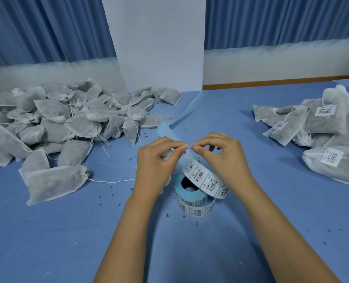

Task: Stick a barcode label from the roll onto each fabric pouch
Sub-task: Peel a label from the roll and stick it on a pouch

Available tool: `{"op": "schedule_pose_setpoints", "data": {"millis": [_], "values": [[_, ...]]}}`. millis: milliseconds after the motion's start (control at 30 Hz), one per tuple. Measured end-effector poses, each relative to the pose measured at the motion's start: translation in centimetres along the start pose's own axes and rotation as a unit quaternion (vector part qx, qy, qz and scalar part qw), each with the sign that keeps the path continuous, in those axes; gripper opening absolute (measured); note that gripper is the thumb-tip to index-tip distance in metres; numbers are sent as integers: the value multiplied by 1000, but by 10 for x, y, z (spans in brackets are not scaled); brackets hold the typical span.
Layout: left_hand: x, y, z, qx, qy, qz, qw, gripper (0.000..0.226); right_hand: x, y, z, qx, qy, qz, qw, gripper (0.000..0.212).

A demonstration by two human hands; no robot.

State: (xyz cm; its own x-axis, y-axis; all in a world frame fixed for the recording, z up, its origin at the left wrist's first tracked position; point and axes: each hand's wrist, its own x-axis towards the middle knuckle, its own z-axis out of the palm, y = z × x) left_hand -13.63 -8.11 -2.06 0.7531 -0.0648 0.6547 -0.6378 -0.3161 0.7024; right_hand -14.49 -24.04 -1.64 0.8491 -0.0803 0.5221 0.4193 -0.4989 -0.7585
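The barcode label roll (194,198) stands on the blue table in front of me, its strip of labels (205,178) rising to my hands. My left hand (157,164) pinches the strip at its top. My right hand (224,158) pinches a small white label edge (187,145) right beside the left fingertips. Bare blue backing tape (167,129) trails away behind my hands. A bit of white fabric (167,156) shows under my left palm; what it is stays hidden. One unlabelled pouch (55,183) lies alone to the left.
A large heap of unlabelled grey-white drawstring pouches (67,117) fills the left side. Labelled pouches (324,119) are piled at the right edge. A white pillar (159,48) and blue curtains stand behind the table. Small herb crumbs dot the cloth.
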Motion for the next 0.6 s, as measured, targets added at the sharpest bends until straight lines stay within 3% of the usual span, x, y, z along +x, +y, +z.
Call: {"op": "schedule_pose_setpoints", "data": {"millis": [200,433,600], "values": [[-1,5,1,-23,12,-24,999,20,-3,-6,4,-35,-64,-24,997,5],[0,10,3,-58,4,-161,985,17,-4,-12,2,-126,42,-188,973,12],[2,10,2,-99,-26,-214,972,26,-6,-10,5,-185,83,-200,959,15]]}}
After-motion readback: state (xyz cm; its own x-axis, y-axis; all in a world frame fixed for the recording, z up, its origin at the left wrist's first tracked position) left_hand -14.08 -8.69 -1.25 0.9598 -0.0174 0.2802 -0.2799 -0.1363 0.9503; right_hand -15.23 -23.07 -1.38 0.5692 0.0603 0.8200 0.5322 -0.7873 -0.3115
